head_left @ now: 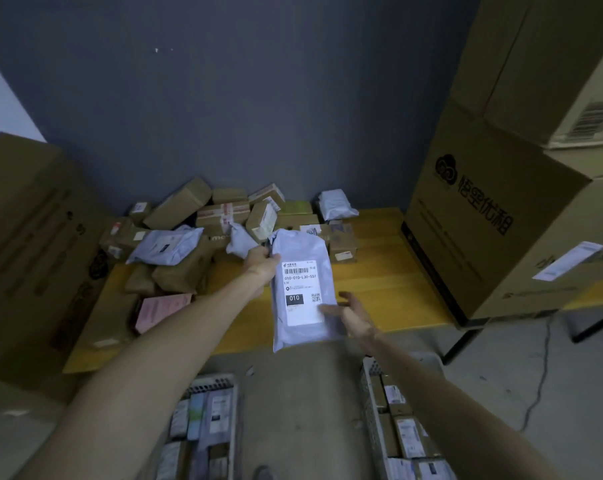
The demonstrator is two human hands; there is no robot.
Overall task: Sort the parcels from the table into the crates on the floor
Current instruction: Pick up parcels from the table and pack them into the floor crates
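Head view showed a pale grey plastic mailer bag parcel (301, 285) held up in the air above the near edge of the yellow wooden bench (379, 271), its white shipping label (301, 292) turned to the camera. It was probably held that way so the printed code could be read before a crate was chosen. Of the two hands, the left hand (260, 266) gripped the bag's upper left edge with curled fingers. The right hand (353, 315) lay at the lower right corner with fingers straight and spread, blurred, and seemed to steady the limp bag rather than pinch it.

A heap of brown cardboard boxes and grey bags (223, 216) waited at the back of the bench, against the wall. On the floor below stood two white slatted plastic crates, the left crate (236, 393) and the right crate (367, 386), both already holding parcels set on edge. A tall printed cardboard carton (483, 220) stood on the bench's right end.
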